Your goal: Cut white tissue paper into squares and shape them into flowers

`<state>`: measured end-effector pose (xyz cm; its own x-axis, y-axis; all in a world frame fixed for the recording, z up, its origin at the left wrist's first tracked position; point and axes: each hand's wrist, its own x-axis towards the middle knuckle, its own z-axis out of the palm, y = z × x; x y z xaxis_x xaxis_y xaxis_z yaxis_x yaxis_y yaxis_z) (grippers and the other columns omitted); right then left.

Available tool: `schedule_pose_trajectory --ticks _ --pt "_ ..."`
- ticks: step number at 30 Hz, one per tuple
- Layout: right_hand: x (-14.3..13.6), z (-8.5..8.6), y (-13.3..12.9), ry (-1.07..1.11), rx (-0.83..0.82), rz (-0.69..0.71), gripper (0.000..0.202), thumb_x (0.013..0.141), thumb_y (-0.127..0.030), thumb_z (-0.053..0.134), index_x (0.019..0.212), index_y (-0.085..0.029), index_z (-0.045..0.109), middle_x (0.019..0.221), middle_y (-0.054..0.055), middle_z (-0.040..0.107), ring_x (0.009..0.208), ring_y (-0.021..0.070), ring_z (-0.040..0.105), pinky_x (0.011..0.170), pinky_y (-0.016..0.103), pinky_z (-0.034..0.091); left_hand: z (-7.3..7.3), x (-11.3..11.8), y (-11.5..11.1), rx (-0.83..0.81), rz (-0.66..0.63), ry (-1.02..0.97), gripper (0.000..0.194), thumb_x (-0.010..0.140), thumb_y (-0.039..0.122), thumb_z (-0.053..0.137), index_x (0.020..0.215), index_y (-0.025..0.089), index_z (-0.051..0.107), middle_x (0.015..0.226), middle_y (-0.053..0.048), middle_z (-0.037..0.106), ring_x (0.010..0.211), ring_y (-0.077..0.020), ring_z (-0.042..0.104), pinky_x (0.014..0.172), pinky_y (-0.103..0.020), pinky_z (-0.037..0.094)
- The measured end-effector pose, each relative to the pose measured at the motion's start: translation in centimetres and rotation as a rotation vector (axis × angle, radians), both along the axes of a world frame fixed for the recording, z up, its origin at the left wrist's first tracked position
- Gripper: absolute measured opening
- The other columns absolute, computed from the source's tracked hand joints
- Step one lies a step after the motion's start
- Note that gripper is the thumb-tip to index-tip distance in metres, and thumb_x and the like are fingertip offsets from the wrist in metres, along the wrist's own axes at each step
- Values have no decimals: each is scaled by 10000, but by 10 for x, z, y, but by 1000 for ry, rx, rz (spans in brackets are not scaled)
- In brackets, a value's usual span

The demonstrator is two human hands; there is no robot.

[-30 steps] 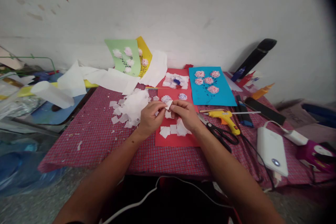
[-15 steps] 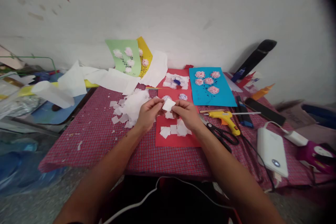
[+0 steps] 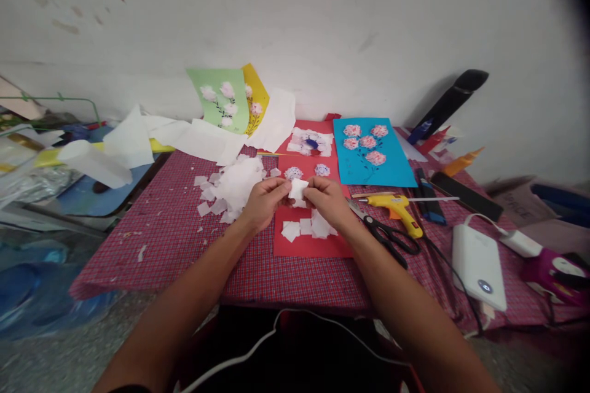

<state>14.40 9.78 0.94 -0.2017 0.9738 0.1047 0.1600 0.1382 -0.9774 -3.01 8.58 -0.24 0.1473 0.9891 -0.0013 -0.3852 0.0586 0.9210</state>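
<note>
A small white paper square [image 3: 298, 189] is pinched between my two hands above the red paper sheet [image 3: 313, 248]. My left hand [image 3: 266, 201] grips its left edge and my right hand [image 3: 328, 198] its right edge. Just beyond the fingers, two white flowers with purple specks [image 3: 321, 169] rest on the red paper. Nearer to me on that sheet lie several white squares [image 3: 306, 226]. Left of my left hand is a heap of white paper pieces [image 3: 237, 183]. Farther back, a white tissue pad [image 3: 310, 142] shows a dark blue stain.
To the right are a blue flower card [image 3: 375, 169], black scissors [image 3: 389, 238], a yellow glue gun [image 3: 400, 211] and a white power bank [image 3: 479, 267]. Green [image 3: 216, 83] and yellow flower cards lean at the wall. White paper sheets [image 3: 209, 140] lie at the back left.
The paper square has turned slightly between my fingers and sits a little lower. My hands have come slightly closer together.
</note>
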Motion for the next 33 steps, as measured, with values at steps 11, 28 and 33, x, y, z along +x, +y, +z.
schedule_pose_trajectory --ticks 11,28,33 --pt "1 4 -3 35 21 40 112 763 -285 616 689 -214 570 579 -40 542 546 131 465 532 269 339 -2 0 0 51 23 144 255 807 391 773 829 145 710 711 -16 666 597 -114 622 610 -263 529" --pt "4 7 -3 54 9 75 305 853 -401 644 628 -198 611 565 -26 530 550 126 454 539 272 342 -5 -1 0 236 77 360 151 815 300 749 893 172 731 799 -11 697 673 -108 590 666 -249 486" --pt "2 9 -3 135 -85 102 282 811 -348 670 581 -195 612 537 -23 556 531 119 462 533 266 350 -5 -2 0 256 66 365 142 828 303 731 887 174 724 792 -8 686 678 -117 597 667 -254 490"
